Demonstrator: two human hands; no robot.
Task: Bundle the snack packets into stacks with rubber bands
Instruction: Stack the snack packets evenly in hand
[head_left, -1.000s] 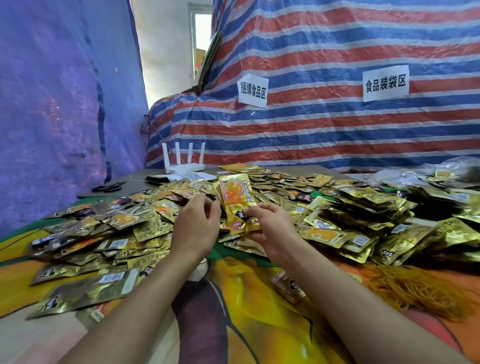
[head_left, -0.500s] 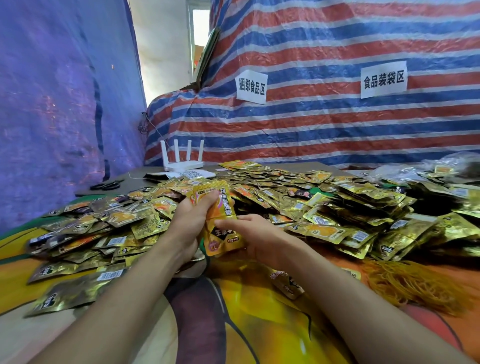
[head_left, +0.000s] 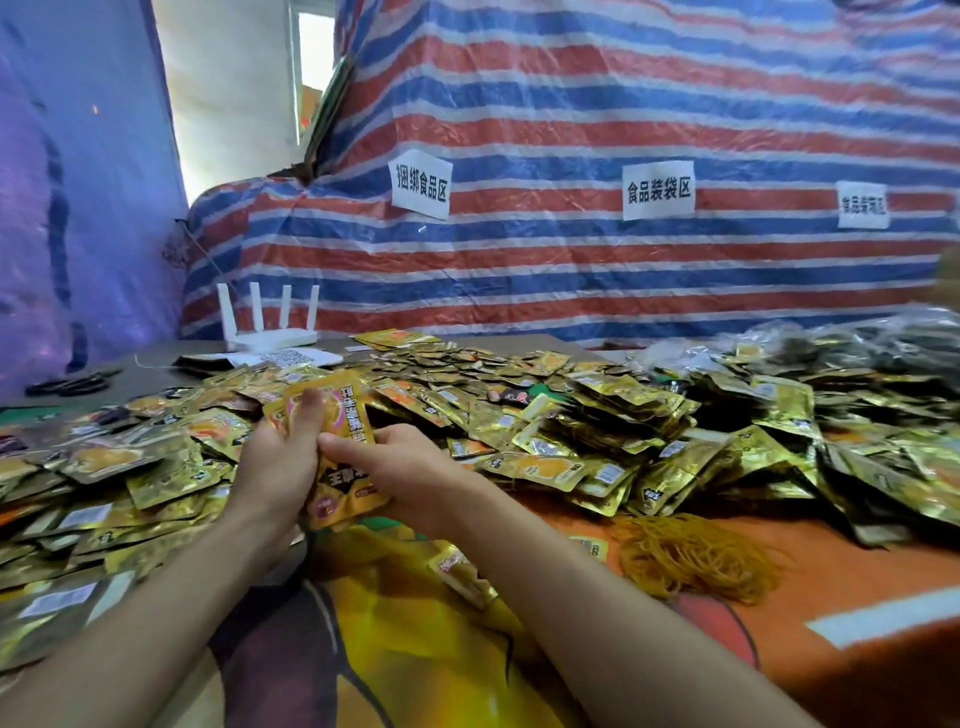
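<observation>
A small stack of orange and gold snack packets (head_left: 347, 483) stands upright between both hands at the table's centre. My left hand (head_left: 278, 467) grips its left side, thumb laid across the front near the top. My right hand (head_left: 402, 467) holds the right side, thumb touching the front face. How many packets are in the stack is hidden. Loose gold packets (head_left: 597, 431) lie heaped across the table to the left, behind and right. A tangle of yellow-orange rubber bands (head_left: 691, 556) lies on the cloth to the right of my right forearm.
A single packet (head_left: 460, 571) lies on the printed tablecloth (head_left: 415, 649) beside my right forearm. A white router (head_left: 270, 332) and paper sheets sit at the back left, with scissors (head_left: 67, 384) further left. A striped tarp with paper signs (head_left: 421, 184) rises behind the table.
The held stack has come nearer to me and lower. My left thumb has slid across its front, and my right hand has closed in on its right side. The view has tilted a little.
</observation>
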